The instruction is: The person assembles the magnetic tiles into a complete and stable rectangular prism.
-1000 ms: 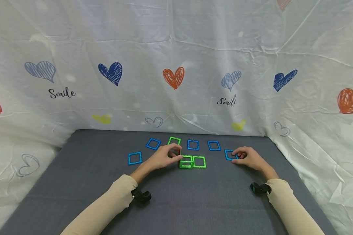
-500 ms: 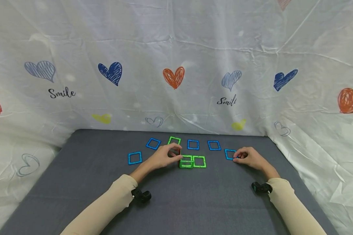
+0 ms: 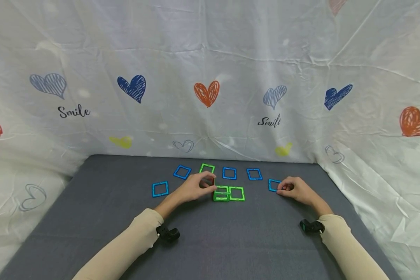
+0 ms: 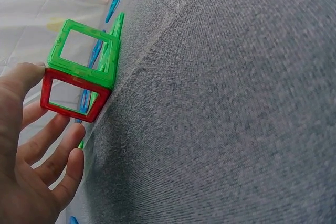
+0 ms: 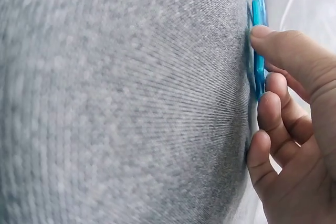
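My left hand (image 3: 196, 187) grips a small box of square magnetic tiles (image 3: 221, 200), thumb at a near corner and fingers round the far side. In the left wrist view, a red tile (image 4: 65, 110) forms the side facing the palm, joined to a green tile (image 4: 80, 71). A flat green tile (image 3: 237, 200) adjoins the box's right. Farther right, my right hand (image 3: 299, 190) pinches the near right corner of a blue magnetic tile (image 3: 270, 185). In the right wrist view, the thumb lies over that blue tile's edge (image 5: 259, 74), close over the cloth, the other fingers curled.
A green tile (image 3: 207, 165) lies behind the left hand. Blue tiles (image 3: 229, 178), (image 3: 254, 179) lie at the back, and more blue tiles (image 3: 182, 166), (image 3: 160, 195) at left. The grey cloth-covered table (image 3: 210, 241) ends at a white heart-printed curtain (image 3: 238, 58).
My right hand has shifted slightly right, its fingers drawing back from across the blue tile to its near corner. The left hand and the tile box stay in place.
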{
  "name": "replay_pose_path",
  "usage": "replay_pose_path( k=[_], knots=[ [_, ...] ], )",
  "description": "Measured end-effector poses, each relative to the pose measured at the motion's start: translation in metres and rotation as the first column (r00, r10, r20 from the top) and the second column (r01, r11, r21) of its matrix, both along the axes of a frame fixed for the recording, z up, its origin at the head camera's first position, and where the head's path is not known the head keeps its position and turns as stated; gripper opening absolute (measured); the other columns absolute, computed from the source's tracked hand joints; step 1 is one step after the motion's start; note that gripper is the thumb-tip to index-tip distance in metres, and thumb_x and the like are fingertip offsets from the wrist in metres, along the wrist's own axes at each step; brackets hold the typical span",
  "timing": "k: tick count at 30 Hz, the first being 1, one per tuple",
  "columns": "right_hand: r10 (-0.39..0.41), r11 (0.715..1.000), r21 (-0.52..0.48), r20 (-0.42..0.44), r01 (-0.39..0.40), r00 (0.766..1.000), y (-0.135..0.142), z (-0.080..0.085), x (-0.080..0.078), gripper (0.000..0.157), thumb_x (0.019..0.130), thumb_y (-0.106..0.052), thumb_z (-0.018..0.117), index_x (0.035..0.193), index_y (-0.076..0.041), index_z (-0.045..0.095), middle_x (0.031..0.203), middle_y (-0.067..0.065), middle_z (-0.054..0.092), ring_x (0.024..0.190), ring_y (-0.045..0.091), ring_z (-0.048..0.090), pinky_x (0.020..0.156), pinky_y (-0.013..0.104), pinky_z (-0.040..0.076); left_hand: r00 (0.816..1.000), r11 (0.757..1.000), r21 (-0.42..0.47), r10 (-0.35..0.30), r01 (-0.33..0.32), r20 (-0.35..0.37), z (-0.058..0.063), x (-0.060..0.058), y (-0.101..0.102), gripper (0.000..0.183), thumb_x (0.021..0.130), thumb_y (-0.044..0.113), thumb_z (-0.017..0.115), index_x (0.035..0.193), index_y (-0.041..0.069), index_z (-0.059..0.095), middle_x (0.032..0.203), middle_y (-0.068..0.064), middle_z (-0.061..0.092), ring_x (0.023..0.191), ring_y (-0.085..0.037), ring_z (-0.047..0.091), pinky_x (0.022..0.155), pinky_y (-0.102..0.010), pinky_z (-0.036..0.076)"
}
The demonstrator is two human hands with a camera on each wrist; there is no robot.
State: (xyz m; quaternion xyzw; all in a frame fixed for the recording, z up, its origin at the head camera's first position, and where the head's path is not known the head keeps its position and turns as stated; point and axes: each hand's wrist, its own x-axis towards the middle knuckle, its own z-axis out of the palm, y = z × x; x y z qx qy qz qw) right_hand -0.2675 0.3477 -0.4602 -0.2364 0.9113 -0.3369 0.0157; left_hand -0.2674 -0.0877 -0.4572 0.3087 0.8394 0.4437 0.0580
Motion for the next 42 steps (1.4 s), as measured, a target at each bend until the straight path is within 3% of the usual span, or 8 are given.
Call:
replay_pose_path(
  k=[10, 14, 25, 42],
  knots=[
    [-0.022, 0.999, -0.036, 0.011, 0.023, 1.0, -0.002, 0.007, 0.005, 0.01, 0.094, -0.012, 0.077, 0.092, -0.002, 0.074, 0.084, 0.002, 0.06, 0.072, 0.016, 0.055, 0.062, 0.027, 0.046, 1.0, 1.0, -0.01, 0.008, -0.008, -0.005, 0.0, 0.002, 0.0, 0.044, 0.1, 0.027, 0.069, 0.138, 0.005, 0.059, 0.126, -0.01, 0.064, 0.099, -0.018, 0.069, 0.079, -0.035, 0.056],
    [-0.027, 0.999, -0.042, -0.012, 0.026, 1.0, -0.003, 0.011, 0.007, 0.008, 0.093, -0.011, 0.077, 0.092, -0.004, 0.074, 0.084, 0.001, 0.06, 0.073, 0.015, 0.055, 0.062, 0.027, 0.047, 1.0, 1.0, -0.014, 0.012, -0.012, -0.004, 0.0, 0.002, 0.0, 0.044, 0.1, 0.027, 0.069, 0.137, 0.005, 0.059, 0.125, -0.009, 0.064, 0.099, -0.018, 0.069, 0.078, -0.034, 0.056],
    [0.01, 0.996, -0.092, -0.107, -0.02, 0.994, -0.011, 0.023, 0.016, 0.005, 0.091, -0.001, 0.077, 0.093, -0.005, 0.074, 0.084, -0.001, 0.062, 0.071, 0.013, 0.056, 0.061, 0.027, 0.048, 1.0, 1.0, -0.008, 0.007, -0.007, -0.003, 0.001, 0.002, 0.0, 0.044, 0.101, 0.027, 0.069, 0.137, 0.005, 0.059, 0.126, -0.01, 0.064, 0.099, -0.018, 0.069, 0.079, -0.035, 0.056],
    [0.093, 0.984, -0.138, -0.134, -0.112, 0.987, -0.025, 0.031, 0.02, 0.009, 0.093, 0.003, 0.072, 0.097, -0.005, 0.075, 0.086, -0.001, 0.062, 0.073, 0.014, 0.057, 0.064, 0.026, 0.049, 1.0, 1.0, -0.009, 0.008, -0.008, 0.005, 0.002, 0.001, 0.0, 0.044, 0.101, 0.026, 0.068, 0.138, 0.005, 0.059, 0.126, -0.01, 0.064, 0.1, -0.018, 0.069, 0.08, -0.035, 0.056]
  ],
)
